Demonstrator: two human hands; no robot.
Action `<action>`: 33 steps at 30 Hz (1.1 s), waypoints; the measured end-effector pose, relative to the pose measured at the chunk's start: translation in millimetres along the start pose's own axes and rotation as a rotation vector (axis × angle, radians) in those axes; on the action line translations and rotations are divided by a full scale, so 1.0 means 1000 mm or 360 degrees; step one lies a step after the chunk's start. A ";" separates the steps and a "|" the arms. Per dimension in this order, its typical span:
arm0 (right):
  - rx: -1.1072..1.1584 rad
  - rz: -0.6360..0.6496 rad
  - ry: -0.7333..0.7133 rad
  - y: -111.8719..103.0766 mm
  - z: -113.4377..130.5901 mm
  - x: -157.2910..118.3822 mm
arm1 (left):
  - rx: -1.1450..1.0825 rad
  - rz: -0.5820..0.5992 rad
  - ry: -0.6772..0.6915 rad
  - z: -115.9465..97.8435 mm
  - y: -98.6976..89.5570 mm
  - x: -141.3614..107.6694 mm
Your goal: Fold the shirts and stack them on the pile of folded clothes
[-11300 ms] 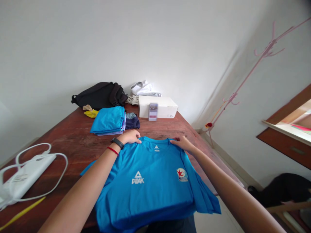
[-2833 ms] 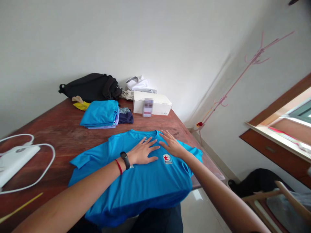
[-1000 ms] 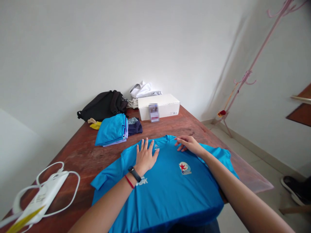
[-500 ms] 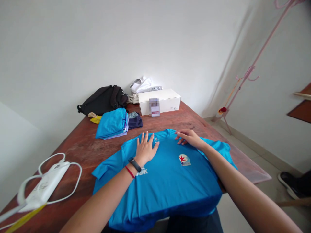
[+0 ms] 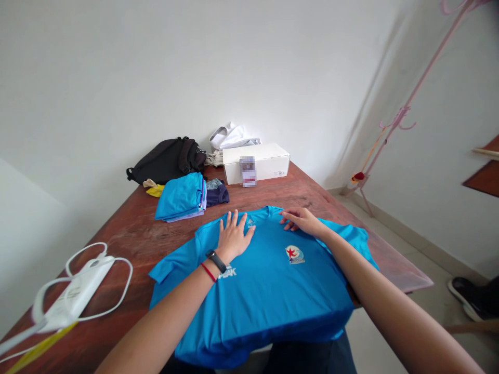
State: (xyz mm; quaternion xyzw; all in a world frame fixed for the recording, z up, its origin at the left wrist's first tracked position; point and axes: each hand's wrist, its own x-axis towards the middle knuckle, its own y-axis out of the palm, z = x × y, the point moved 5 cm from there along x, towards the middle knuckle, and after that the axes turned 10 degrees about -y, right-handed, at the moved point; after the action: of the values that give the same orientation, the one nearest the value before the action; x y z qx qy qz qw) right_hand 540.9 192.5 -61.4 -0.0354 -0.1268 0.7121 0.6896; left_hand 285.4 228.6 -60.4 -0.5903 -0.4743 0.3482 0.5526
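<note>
A blue T-shirt (image 5: pixel 268 301) lies spread on the wooden table with its collar toward the far side and its lower edge hanging over the near edge. It bears a round starfish badge (image 5: pixel 295 254) and white lettering (image 5: pixel 227 272), partly covered by my left wrist. Fingers spread, my left hand (image 5: pixel 234 239) rests flat on the cloth left of the collar. My right hand (image 5: pixel 302 221) touches the shirt at the collar's right side, its fingers loosely bent and a little apart, with no cloth visibly gripped.
Beyond the shirt sits a pile of folded clothes (image 5: pixel 181 197). A black bag (image 5: pixel 159 161), a white box (image 5: pixel 257 161) and white cloth (image 5: pixel 232 136) are near the wall. On the left lies a power strip (image 5: pixel 78 296) with looped cables. A pink stand (image 5: pixel 419 85) leans across the right.
Both hands keep almost the same place on the shirt. The whole view has shifted very slightly; the shirt lies as before.
</note>
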 end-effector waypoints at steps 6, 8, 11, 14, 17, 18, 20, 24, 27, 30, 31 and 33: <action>-0.0023 0.0016 -0.0034 0.001 -0.001 0.000 | -0.0005 -0.0007 0.0003 0.000 0.000 0.000; -0.0026 0.0018 -0.0034 0.000 -0.002 0.000 | -0.0001 -0.0003 0.0001 0.000 0.001 0.000; -0.0033 0.0028 -0.0030 0.000 -0.002 0.000 | -0.0004 0.0000 0.0003 0.001 0.001 0.001; -0.0034 0.0030 -0.0031 0.000 -0.002 0.000 | -0.0008 -0.0007 0.0001 0.001 0.001 0.001; -0.0036 0.0033 -0.0020 0.000 -0.002 0.000 | -0.0008 -0.0002 0.0003 0.000 0.000 0.000; -0.0037 0.0035 -0.0019 0.000 -0.003 0.000 | -0.0008 0.0000 0.0006 0.000 0.000 0.000; -0.0040 0.0039 -0.0023 0.000 -0.003 0.000 | -0.0008 0.0001 0.0007 0.000 0.000 0.000; -0.0048 0.0047 -0.0025 0.000 -0.004 0.001 | -0.0005 0.0000 0.0004 0.000 -0.001 0.000; -0.0051 0.0048 -0.0021 0.000 -0.004 0.001 | -0.0014 0.0000 0.0005 0.000 -0.001 -0.001; -0.0054 0.0049 -0.0020 0.000 -0.005 0.000 | -0.0024 0.0001 0.0006 0.000 -0.001 -0.001; -0.0054 0.0049 -0.0019 0.000 -0.005 0.000 | -0.0025 -0.0003 0.0009 0.000 -0.001 -0.001; -0.0053 0.0053 -0.0014 0.000 -0.005 0.000 | -0.0021 -0.0013 0.0013 -0.001 -0.001 -0.001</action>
State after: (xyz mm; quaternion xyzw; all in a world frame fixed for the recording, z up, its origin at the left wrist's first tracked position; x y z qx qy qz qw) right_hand 542.5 193.6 -66.3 -0.0458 -0.1409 0.7214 0.6765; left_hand 285.5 227.2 -59.1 -0.5934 -0.4768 0.3403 0.5521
